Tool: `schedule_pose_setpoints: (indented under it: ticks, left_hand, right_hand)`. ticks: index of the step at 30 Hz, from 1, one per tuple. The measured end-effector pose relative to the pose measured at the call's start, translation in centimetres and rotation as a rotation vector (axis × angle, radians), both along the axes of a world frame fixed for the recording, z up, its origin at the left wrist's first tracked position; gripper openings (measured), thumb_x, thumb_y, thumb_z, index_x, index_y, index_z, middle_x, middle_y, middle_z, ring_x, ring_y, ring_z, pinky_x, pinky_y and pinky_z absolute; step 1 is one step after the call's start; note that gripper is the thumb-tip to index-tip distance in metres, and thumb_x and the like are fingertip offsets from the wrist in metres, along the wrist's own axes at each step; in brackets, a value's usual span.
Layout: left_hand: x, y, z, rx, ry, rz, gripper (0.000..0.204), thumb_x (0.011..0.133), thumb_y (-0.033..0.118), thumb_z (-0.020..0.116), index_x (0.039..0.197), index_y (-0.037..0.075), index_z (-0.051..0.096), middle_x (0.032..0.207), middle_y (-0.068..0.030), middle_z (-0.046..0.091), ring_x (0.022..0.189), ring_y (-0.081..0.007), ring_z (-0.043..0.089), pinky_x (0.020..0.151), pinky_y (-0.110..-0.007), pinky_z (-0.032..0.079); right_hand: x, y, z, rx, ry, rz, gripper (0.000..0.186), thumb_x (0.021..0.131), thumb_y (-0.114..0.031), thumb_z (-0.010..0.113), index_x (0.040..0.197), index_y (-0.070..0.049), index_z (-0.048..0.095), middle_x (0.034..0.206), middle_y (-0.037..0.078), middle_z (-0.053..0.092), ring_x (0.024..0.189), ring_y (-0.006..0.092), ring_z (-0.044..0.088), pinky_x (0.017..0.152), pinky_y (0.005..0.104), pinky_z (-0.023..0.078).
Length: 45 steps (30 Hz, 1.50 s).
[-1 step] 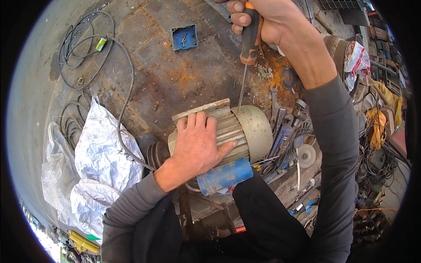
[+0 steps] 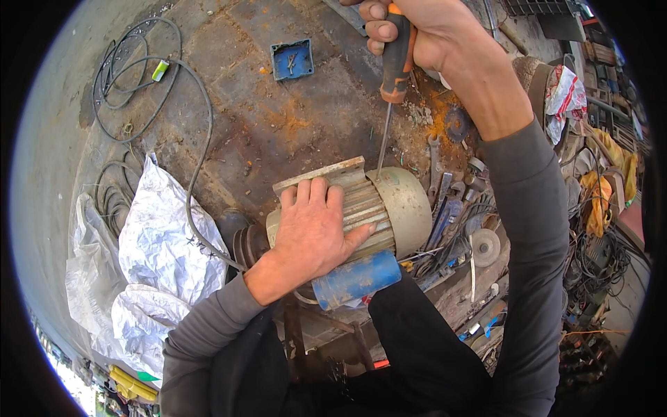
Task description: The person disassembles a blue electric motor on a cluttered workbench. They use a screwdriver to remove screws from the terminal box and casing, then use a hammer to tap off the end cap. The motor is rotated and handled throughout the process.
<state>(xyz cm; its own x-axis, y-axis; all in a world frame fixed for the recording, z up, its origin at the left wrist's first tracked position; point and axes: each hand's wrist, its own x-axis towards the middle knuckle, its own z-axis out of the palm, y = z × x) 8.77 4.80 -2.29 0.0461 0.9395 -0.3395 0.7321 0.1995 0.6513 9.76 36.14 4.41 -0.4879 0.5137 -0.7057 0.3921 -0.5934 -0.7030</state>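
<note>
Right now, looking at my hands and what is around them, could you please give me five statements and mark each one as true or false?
1. The left hand rests on the motor. True.
2. The right hand is empty. False: it grips a screwdriver.
3. The screwdriver's tip is at the motor's end cover. True.
4. The blue tray has nothing in it. False: small metal pieces lie inside.
5. The crumpled white sheet is left of the motor. True.
</note>
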Motion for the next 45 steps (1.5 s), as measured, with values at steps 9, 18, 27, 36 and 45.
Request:
schedule_pose_setpoints:
  ticks: [9, 18, 27, 36, 45]
  left_hand:
    - [0.0, 0.0, -0.1, 0.013, 0.002, 0.007, 0.078, 0.098, 0.065, 0.072, 0.126, -0.007, 0.066, 0.119, -0.0219, 0.057, 0.116, -0.0381, 0.054, 0.104, -0.054, 0.042]
    - [0.0, 0.1, 0.0, -0.003, -0.001, -0.004, 0.078, 0.098, 0.065, 0.072, 0.126, -0.007, 0.066, 0.119, -0.0217, 0.057, 0.115, -0.0383, 0.055, 0.103, -0.054, 0.042]
    - [0.0, -0.1, -0.2, 0.033, 0.001, 0.008, 0.079, 0.097, 0.066, 0.073, 0.126, -0.008, 0.066, 0.120, -0.0222, 0.057, 0.116, -0.0386, 0.055, 0.103, -0.053, 0.042]
    - [-0.1, 0.1, 0.1, -0.007, -0.011, 0.005, 0.079, 0.096, 0.064, 0.074, 0.126, -0.008, 0.066, 0.119, -0.0228, 0.058, 0.115, -0.0389, 0.055, 0.103, -0.054, 0.042]
    - [-0.2, 0.3, 0.0, -0.029, 0.000, 0.010, 0.077, 0.098, 0.063, 0.072, 0.126, -0.008, 0.065, 0.122, -0.0236, 0.059, 0.117, -0.0397, 0.055, 0.102, -0.054, 0.042]
  right_hand:
    - [0.4, 0.8, -0.5, 0.013, -0.044, 0.001, 0.018, 0.108, -0.012, 0.063, 0.091, -0.005, 0.063, 0.064, -0.001, 0.052, 0.049, 0.0142, 0.048, 0.053, 0.0376, 0.047]
    - [-0.4, 0.0, 0.7, 0.025, 0.017, 0.031, 0.014, 0.110, -0.012, 0.062, 0.101, -0.001, 0.065, 0.065, -0.001, 0.052, 0.051, 0.0138, 0.048, 0.052, 0.0363, 0.046]
    - [-0.6, -0.1, 0.0, -0.025, -0.012, -0.003, 0.015, 0.110, -0.011, 0.062, 0.106, 0.004, 0.065, 0.068, 0.001, 0.052, 0.053, 0.0137, 0.048, 0.051, 0.0347, 0.046]
    - [-0.9, -3.6, -5.4, 1.655, -0.360, 0.663, 0.035, 0.111, -0.028, 0.054, 0.111, 0.006, 0.060, 0.097, 0.035, 0.071, 0.094, 0.0522, 0.073, 0.081, 0.0570, 0.059]
    - [0.2, -4.5, -3.2, 0.659, -0.242, 0.128, 0.037, 0.112, -0.037, 0.053, 0.110, -0.001, 0.060, 0.077, 0.021, 0.067, 0.049, 0.0314, 0.064, 0.045, 0.0471, 0.052]
